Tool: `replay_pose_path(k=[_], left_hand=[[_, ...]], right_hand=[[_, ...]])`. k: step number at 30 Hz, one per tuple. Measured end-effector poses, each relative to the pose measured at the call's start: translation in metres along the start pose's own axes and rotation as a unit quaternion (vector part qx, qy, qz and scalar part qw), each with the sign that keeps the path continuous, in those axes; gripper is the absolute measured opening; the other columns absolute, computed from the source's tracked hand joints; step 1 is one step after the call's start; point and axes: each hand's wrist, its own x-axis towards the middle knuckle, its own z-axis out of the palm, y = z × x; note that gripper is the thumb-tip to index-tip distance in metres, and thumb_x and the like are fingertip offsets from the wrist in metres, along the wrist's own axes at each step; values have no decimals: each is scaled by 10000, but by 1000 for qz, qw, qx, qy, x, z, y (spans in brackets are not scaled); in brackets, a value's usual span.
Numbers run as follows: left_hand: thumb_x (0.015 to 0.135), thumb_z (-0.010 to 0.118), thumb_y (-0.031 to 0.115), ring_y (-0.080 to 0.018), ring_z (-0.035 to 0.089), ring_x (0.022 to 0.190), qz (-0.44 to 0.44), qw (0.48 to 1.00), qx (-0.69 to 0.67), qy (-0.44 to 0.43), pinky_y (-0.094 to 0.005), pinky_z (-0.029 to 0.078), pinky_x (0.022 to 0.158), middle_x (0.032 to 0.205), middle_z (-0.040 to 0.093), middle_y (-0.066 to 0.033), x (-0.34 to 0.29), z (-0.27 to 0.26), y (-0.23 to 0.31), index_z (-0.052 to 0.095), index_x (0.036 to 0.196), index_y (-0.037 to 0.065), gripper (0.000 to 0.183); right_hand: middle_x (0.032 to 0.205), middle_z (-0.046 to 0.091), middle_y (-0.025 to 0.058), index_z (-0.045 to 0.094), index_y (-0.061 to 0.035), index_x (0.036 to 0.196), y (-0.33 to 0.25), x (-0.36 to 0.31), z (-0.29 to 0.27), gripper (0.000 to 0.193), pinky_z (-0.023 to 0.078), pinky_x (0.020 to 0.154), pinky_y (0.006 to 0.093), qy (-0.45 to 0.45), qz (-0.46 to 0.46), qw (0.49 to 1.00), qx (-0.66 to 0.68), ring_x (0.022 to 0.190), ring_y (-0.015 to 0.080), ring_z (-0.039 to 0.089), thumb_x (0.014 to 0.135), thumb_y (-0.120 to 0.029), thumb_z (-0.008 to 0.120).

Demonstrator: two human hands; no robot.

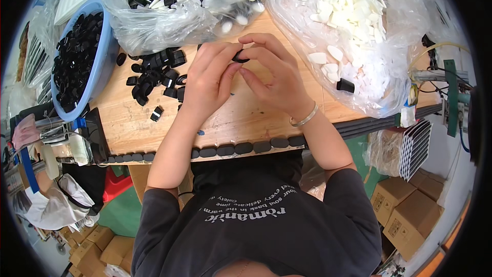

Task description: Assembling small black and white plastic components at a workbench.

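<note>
Over the middle of the wooden table, a small black plastic piece sits between the fingertips of both hands. My left hand pinches it, its fingers curled and partly covering it. From the other side my right hand holds it with bent fingers, the thumb a little below. The piece's exact shape is mostly hidden. Beside my left hand lies a loose pile of black plastic caps, with a single cap nearer to me. To the right of my right hand, a black cylindrical piece rests on a clear plastic bag.
A blue basin full of black pieces stands left. Behind my hands, a clear bag holds mixed black and white pieces. Another bag at right holds white teardrop-shaped pieces. Black oval pads line the table's front edge.
</note>
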Motion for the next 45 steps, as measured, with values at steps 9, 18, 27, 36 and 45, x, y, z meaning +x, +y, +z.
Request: replay_pose_path(k=[9,18,27,36,45], left_hand=[[742,652,-72,-308,589,843,-95,992,-79,-28,-356,486,727,915,622,-140,-2,-2,-1,627,1016,-3,284],[758,646,-64,-277,614,795,-80,993,-84,-23,-319,491,697,880,633,-127,-3,-1,-1,639,996,-1,246],[850,626,-50,-107,574,870,-274,924,-265,3,-239,446,792,924,643,-46,-9,-1,1,651,948,-36,103],[838,668,34,-106,572,804,-324,887,-328,13,-239,452,755,864,649,-35,-11,0,-7,639,923,-2,98],[585,733,-35,-327,582,890,34,997,44,58,-357,488,780,996,617,-143,1,5,2,636,1049,9,476]], right_hand=[[1020,650,106,644,2,920,8,-2,-3,198,530,772,292,-19,101,990,101,901,202,643,736,58,690],[1010,645,100,637,23,926,5,-3,-4,176,522,777,253,-40,121,984,123,874,160,635,764,82,671],[953,659,57,640,23,997,9,-5,-8,186,506,754,215,-9,353,830,433,849,101,624,816,51,669],[915,662,37,644,18,986,6,-5,-1,167,501,730,195,-31,283,894,347,827,75,620,823,28,681],[888,645,80,661,-2,939,-3,-5,5,213,516,703,262,35,72,996,41,798,161,646,743,21,742]])
